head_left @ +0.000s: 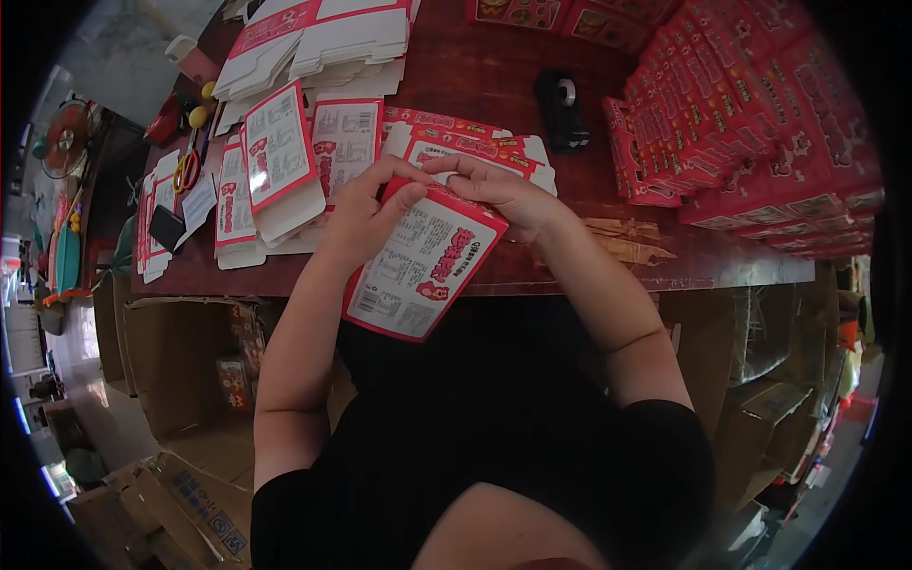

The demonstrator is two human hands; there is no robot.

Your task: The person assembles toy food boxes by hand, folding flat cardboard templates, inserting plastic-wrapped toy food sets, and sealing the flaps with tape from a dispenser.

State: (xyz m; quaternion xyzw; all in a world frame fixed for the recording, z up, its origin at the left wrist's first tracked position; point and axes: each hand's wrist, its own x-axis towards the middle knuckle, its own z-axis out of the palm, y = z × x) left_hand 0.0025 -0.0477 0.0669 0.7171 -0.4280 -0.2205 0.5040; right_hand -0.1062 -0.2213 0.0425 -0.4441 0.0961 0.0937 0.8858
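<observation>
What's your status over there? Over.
Left hand, right hand: both at red-and-white box, upper end. Box's printed side faces camera. Tape dispenser beyond, clear of hands.

Head cam looks fwd/dn at nearby hands (365,203) (511,198).

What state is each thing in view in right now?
Red-and-white printed box: held, text panel facing up, top closure hidden
Left hand: gripping its upper end
Right hand: curled at its upper end
Flattened printed cartons: piled, overlapping
Red printed boxes: assembled, stacked
Black tape dispenser: roll loaded, unheld
Scissors: lying down, blade opening unclear
Electric fan: spinning or stopped unclear
</observation>
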